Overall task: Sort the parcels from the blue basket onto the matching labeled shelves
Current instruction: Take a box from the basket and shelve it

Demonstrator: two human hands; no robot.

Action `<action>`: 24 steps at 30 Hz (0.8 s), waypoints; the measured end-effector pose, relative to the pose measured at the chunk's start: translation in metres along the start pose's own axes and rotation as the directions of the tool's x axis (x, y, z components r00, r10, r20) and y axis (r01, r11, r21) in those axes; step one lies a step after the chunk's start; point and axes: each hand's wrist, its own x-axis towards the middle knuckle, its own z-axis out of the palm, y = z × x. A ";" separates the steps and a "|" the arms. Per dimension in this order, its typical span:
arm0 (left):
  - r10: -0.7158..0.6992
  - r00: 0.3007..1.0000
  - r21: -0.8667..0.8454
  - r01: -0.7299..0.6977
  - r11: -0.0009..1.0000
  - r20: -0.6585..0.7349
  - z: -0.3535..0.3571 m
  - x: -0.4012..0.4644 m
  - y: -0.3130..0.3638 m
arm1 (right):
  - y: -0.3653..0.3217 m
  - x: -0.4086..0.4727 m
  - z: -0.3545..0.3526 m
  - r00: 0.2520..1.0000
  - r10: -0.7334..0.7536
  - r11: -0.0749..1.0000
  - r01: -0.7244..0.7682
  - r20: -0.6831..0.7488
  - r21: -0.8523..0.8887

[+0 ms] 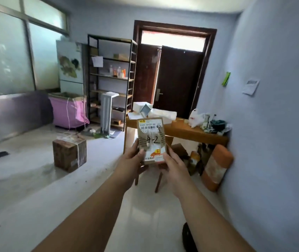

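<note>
A small cardboard parcel [152, 140] with a shipping label and "4-2" handwritten on it is held upright in front of me. My left hand [130, 157] grips its lower left edge and my right hand [174, 165] grips its lower right edge. Across the room against the back wall stands a black metal shelf unit [111, 79] with wooden boards; it carries bottles and a few small boxes. A paper sheet hangs on its left post. No blue basket is in view.
A taped brown box [69, 153] sits on the floor at left. A pink cart [68, 110] and a fridge [70, 68] stand by the shelf. A cluttered wooden table [196, 133] lines the right wall, an orange roll [217, 167] beneath it. The dark door [177, 79] is ajar.
</note>
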 end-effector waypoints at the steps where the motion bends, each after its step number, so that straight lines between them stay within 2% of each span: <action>1: 0.023 1.000 0.002 -0.023 1.000 0.013 0.005 -0.005 0.011 | -0.009 -0.007 0.002 1.000 -0.031 0.999 0.031 0.003 -0.027; 6: 0.061 0.998 0.023 -0.062 0.998 0.025 0.018 -0.024 0.033 | -0.030 -0.032 0.001 0.995 -0.089 0.994 0.091 0.047 -0.051; 11: 0.044 0.999 0.039 -0.044 0.998 -0.013 0.019 -0.028 0.036 | -0.043 -0.034 -0.005 0.994 -0.083 0.982 0.094 0.072 -0.165; 15: 0.055 0.998 0.031 -0.055 0.998 0.022 0.030 -0.029 0.031 | -0.051 -0.034 -0.021 0.993 -0.076 0.969 0.095 0.088 -0.228; 20: 0.028 0.991 -0.046 -0.022 0.999 0.131 0.071 -0.029 0.024 | -0.067 -0.059 -0.065 0.992 -0.118 0.941 0.124 0.039 -0.314; 24: -0.006 0.947 -0.115 0.045 0.992 0.320 0.127 -0.027 0.019 | -0.099 -0.104 -0.115 0.979 -0.174 0.933 0.128 -0.110 -0.336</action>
